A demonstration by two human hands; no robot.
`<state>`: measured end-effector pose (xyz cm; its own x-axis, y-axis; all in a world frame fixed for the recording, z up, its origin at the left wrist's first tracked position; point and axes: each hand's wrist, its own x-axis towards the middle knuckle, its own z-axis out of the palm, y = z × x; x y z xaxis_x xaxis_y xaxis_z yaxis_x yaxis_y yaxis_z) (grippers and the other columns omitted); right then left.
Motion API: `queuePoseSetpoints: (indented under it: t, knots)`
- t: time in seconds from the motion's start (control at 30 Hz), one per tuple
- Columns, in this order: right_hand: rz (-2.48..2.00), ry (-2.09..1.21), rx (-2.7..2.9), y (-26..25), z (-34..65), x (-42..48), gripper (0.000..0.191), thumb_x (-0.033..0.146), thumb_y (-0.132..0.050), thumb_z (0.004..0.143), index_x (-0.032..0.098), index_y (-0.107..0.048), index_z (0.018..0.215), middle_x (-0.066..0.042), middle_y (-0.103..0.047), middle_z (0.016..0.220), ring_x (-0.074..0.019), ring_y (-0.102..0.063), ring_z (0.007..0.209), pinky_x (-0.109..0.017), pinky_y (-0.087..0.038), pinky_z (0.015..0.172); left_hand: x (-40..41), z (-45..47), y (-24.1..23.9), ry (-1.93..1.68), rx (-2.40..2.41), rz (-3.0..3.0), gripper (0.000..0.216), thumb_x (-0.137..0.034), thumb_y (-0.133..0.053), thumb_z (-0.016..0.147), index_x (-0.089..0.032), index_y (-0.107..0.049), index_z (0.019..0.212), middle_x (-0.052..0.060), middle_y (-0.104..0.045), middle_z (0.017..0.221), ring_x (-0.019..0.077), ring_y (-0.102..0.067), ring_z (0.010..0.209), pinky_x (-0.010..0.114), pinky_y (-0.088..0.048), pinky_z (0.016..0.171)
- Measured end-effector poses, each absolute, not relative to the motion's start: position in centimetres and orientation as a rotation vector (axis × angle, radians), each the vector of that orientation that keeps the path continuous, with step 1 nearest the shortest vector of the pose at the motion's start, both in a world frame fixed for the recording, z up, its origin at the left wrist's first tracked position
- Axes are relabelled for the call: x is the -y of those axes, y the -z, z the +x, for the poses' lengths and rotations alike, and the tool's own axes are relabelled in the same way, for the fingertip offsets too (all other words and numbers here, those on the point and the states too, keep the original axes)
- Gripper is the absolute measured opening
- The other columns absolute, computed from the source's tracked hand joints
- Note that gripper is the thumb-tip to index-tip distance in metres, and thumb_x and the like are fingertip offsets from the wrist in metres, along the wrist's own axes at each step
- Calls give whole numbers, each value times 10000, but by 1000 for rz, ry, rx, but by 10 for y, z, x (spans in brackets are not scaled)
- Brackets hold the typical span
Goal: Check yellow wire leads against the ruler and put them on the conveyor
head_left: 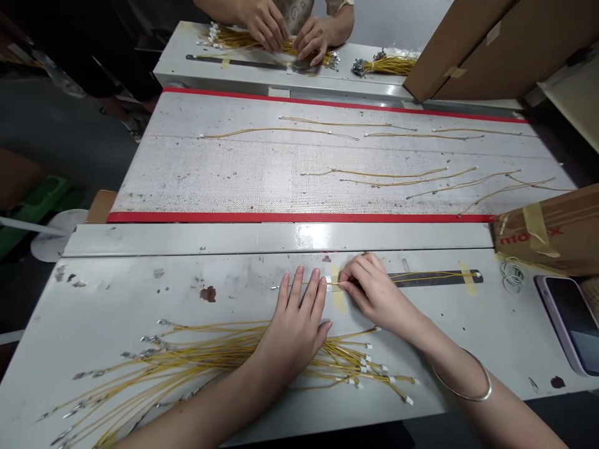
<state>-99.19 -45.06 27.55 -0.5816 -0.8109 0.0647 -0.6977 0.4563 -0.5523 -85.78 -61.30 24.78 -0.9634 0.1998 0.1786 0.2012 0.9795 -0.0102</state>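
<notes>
A thin yellow wire [412, 275] lies along a dark metal ruler [442, 280] taped to the bench. Pinched on that wire, thumb against fingers, is my right hand [374, 290], near a strip of yellow tape [339, 303]. My left hand [296, 315] rests flat with its fingers spread, fingertips over the wire's left part, whose metal end [275, 287] pokes out beyond them. Under my left wrist spreads a bundle of yellow wires [206, 358], metal terminals on the left and small white connectors [364, 365] on the right. My left forearm hides part of it.
Behind the bench runs a conveyor belt [224, 181] with red edges, carrying several yellow wires [393, 173]. Across it, a co-worker's hands [290, 34] handle another bundle. A cardboard box [556, 231], white rings [512, 277] and a phone [573, 324] sit at right.
</notes>
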Motion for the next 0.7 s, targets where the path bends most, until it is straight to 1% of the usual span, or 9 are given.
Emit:
queuePoseSetpoints:
  t: [0.33, 0.57, 0.7]
  knots:
    - [-1327, 766, -2546, -276, -991, 452, 123, 218, -489, 969, 207, -529, 853, -72, -607, 892, -226, -487, 889, -375, -395, 766, 614, -856, -246, 21, 2940, -293, 638, -473, -400, 1005, -50, -411, 1482, 196, -347, 1569, 443, -285, 1448, 588, -273, 1152]
    - [-1320, 783, -2527, -274, -991, 453, 124, 196, -481, 968, 202, -514, 849, -69, -595, 898, -223, -469, 884, -383, -389, 791, 615, -857, -244, -74, 2885, -327, 588, -425, -367, 1023, -29, -453, 1450, 208, -392, 1541, 457, -349, 1412, 590, -341, 1112]
    - [-1348, 793, -2529, -273, -993, 453, 121, 187, -492, 960, 201, -514, 842, -66, -593, 897, -219, -476, 893, -381, -394, 802, 615, -856, -239, -54, 2881, -312, 585, -412, -390, 1017, -39, -432, 1464, 196, -373, 1557, 440, -304, 1440, 589, -325, 1131]
